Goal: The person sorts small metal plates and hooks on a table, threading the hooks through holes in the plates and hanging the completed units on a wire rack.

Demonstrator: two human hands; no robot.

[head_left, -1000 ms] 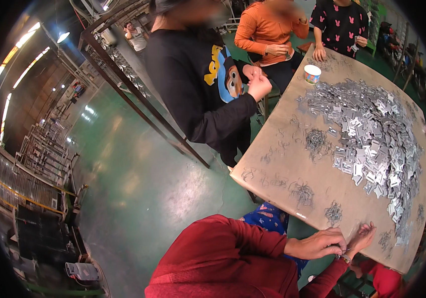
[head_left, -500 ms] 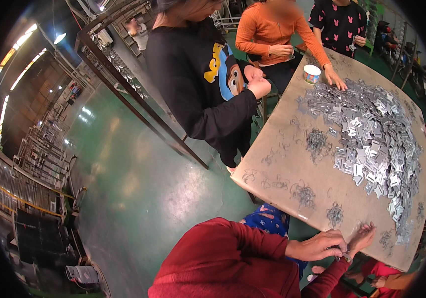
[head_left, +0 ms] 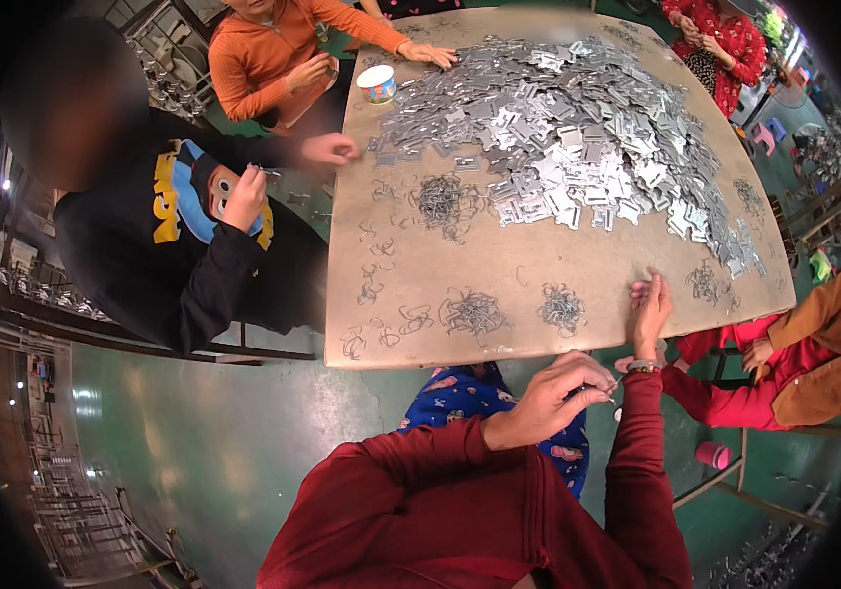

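Below the table's near edge, my left hand [head_left: 556,395] is closed in a pinch, and a small dark bit shows at its fingertips, too small to name. My right hand [head_left: 649,306] reaches over the near edge of the table [head_left: 401,350], palm partly up, fingers apart and nothing visible in them. Bands circle the right wrist. Closest to that hand are a small pile of thin bent wire pieces [head_left: 563,310] on its left and another wire pile [head_left: 704,282] on its right. Beyond lies a big heap of flat silver metal plates [head_left: 578,162].
More wire piles [head_left: 473,312] lie along the near side. A white and blue tub [head_left: 376,84] stands at the far left. Co-workers sit round the table: a black sleeve [head_left: 210,285] at left, an orange sleeve [head_left: 357,22] behind, a brown sleeve [head_left: 823,304] at right. A pink cup [head_left: 713,455] is below.
The view has swung to the right. My left hand has drawn slightly away from my right wrist. The co-worker in black has spread their hands apart, one now at the table's edge.
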